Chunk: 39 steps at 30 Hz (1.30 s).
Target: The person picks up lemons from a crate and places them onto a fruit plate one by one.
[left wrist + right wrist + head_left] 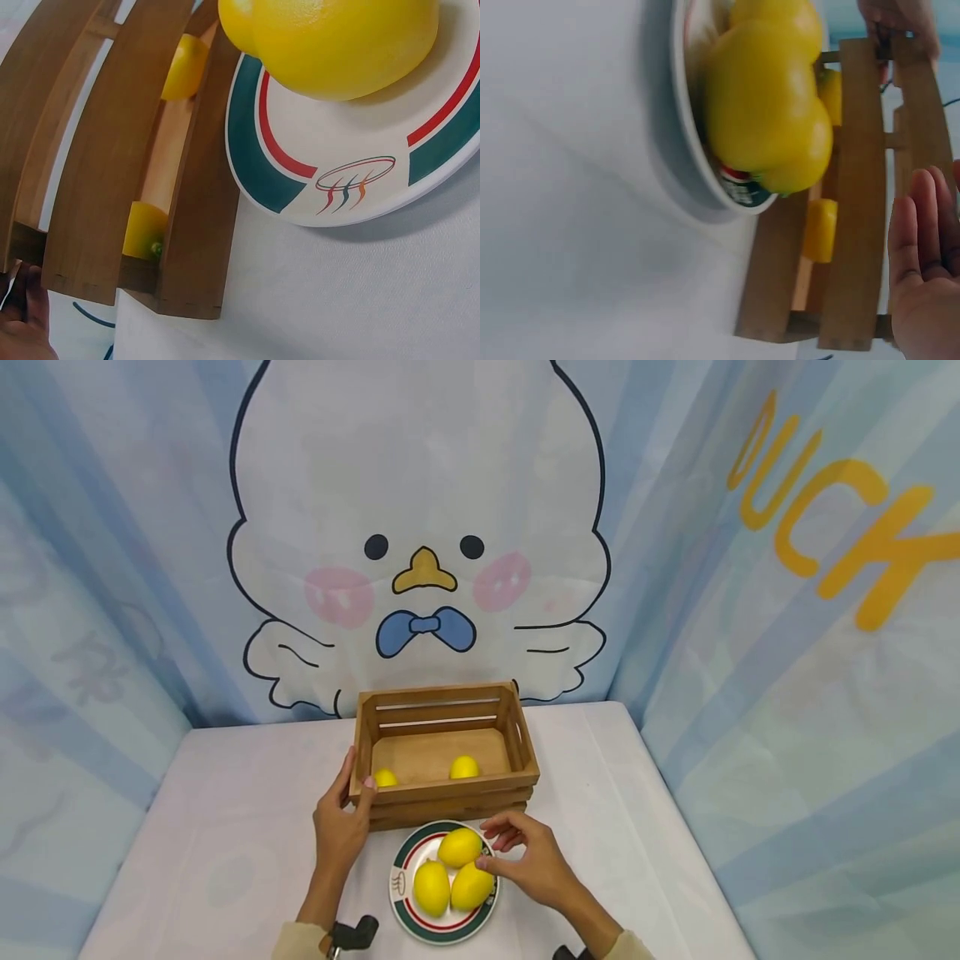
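A slatted wooden crate (pixel 442 793) stands mid-table with two lemons inside, one at the front left (pixel 386 777) and one at the middle (pixel 464 767). My left hand (pixel 356 785) grips the crate's front left corner, thumb over the front rim and fingers along the side. Just in front of the crate sits a round plate (pixel 405 910) with green and red rings, carrying three lemons (pixel 459 847). My right hand (pixel 501 847) hovers at the plate's right edge, fingers relaxed, thumb beside the right lemon (pixel 471 887). The right wrist view shows its fingers (pixel 926 262) straight and holding nothing.
The white table (pixel 225 827) is walled in by blue striped curtains, with a cartoon duck backdrop (pixel 420 568) behind the crate. Bare tabletop lies to the left and right of the crate and plate.
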{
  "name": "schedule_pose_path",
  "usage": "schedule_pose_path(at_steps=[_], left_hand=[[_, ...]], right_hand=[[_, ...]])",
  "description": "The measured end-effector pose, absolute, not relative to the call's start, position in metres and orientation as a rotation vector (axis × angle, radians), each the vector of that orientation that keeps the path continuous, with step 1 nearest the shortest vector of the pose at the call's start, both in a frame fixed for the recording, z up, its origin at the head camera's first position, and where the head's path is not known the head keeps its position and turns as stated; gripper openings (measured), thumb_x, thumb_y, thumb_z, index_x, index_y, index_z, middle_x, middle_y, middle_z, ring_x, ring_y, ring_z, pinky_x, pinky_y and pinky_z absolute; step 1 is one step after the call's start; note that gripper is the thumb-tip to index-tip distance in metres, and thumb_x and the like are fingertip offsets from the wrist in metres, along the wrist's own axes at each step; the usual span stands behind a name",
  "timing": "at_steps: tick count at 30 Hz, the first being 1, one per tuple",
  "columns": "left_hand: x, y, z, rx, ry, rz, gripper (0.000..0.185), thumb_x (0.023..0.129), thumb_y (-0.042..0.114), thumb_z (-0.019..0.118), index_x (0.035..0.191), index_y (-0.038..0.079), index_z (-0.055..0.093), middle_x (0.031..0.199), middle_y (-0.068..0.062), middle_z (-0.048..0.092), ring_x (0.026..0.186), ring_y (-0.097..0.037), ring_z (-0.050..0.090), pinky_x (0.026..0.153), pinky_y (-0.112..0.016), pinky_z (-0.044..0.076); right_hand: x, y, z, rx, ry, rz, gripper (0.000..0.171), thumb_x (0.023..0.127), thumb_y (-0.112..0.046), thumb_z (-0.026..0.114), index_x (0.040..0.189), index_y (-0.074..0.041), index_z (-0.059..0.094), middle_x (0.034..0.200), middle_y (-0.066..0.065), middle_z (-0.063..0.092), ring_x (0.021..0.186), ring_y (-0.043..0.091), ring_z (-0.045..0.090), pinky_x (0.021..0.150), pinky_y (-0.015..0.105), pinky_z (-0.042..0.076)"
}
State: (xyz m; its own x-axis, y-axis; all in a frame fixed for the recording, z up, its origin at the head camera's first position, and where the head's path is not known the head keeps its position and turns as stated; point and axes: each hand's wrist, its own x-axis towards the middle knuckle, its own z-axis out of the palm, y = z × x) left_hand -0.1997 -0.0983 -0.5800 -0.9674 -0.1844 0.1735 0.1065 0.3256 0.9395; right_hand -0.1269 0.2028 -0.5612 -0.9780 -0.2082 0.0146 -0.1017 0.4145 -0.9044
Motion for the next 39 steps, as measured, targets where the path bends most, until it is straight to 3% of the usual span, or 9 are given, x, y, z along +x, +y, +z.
schedule_pose_path(at_steps=[7, 16, 26, 33, 39], left_hand=[[-0.198, -0.098, -0.58, 0.079, -2.353, -1.692, 0.063, 0.109, 0.034, 0.062, 0.166, 0.023, 0.038, 0.171, -0.001, 0.038, 0.156, -0.038, 0.042, 0.124, -0.06, 0.04], [-0.199, -0.099, -0.581, 0.075, -2.34, -1.696, 0.063, 0.109, 0.034, 0.062, 0.166, 0.022, 0.038, 0.171, -0.001, 0.039, 0.156, -0.037, 0.042, 0.124, -0.059, 0.04], [-0.199, -0.099, -0.581, 0.063, -2.318, -1.69, 0.063, 0.108, 0.033, 0.063, 0.165, 0.019, 0.04, 0.17, -0.002, 0.041, 0.154, -0.037, 0.045, 0.122, -0.059, 0.043], [-0.201, -0.1, -0.582, 0.06, -2.305, -1.715, 0.062, 0.108, 0.031, 0.063, 0.165, 0.022, 0.04, 0.17, 0.001, 0.041, 0.155, -0.033, 0.044, 0.124, -0.056, 0.042], [-0.201, -0.1, -0.582, 0.057, -2.298, -1.732, 0.063, 0.108, 0.031, 0.064, 0.165, 0.022, 0.04, 0.17, 0.003, 0.041, 0.155, -0.031, 0.045, 0.124, -0.054, 0.043]], right_hand=[[-0.136, 0.202, -0.541, -0.273, 2.492, -1.731, 0.037, 0.089, -0.023, 0.088, 0.121, -0.014, 0.071, 0.117, 0.011, 0.072, 0.092, 0.017, 0.067, 0.091, 0.026, 0.062], [-0.149, 0.196, -0.517, -0.37, 2.465, -1.797, 0.04, 0.091, -0.018, 0.086, 0.125, -0.006, 0.069, 0.117, 0.011, 0.071, 0.094, 0.021, 0.066, 0.092, 0.027, 0.062], [-0.165, 0.193, -0.503, -0.383, 2.445, -1.881, 0.036, 0.091, -0.02, 0.086, 0.121, -0.01, 0.07, 0.114, 0.012, 0.07, 0.094, 0.022, 0.068, 0.087, 0.026, 0.062], [-0.177, 0.195, -0.498, -0.41, 2.437, -1.938, 0.039, 0.092, -0.017, 0.085, 0.124, -0.002, 0.068, 0.116, 0.017, 0.07, 0.094, 0.021, 0.068, 0.086, 0.021, 0.061], [-0.182, 0.197, -0.497, -0.35, 2.421, -1.96, 0.036, 0.091, -0.017, 0.086, 0.122, -0.008, 0.07, 0.118, 0.016, 0.07, 0.095, 0.021, 0.068, 0.085, 0.02, 0.061]])
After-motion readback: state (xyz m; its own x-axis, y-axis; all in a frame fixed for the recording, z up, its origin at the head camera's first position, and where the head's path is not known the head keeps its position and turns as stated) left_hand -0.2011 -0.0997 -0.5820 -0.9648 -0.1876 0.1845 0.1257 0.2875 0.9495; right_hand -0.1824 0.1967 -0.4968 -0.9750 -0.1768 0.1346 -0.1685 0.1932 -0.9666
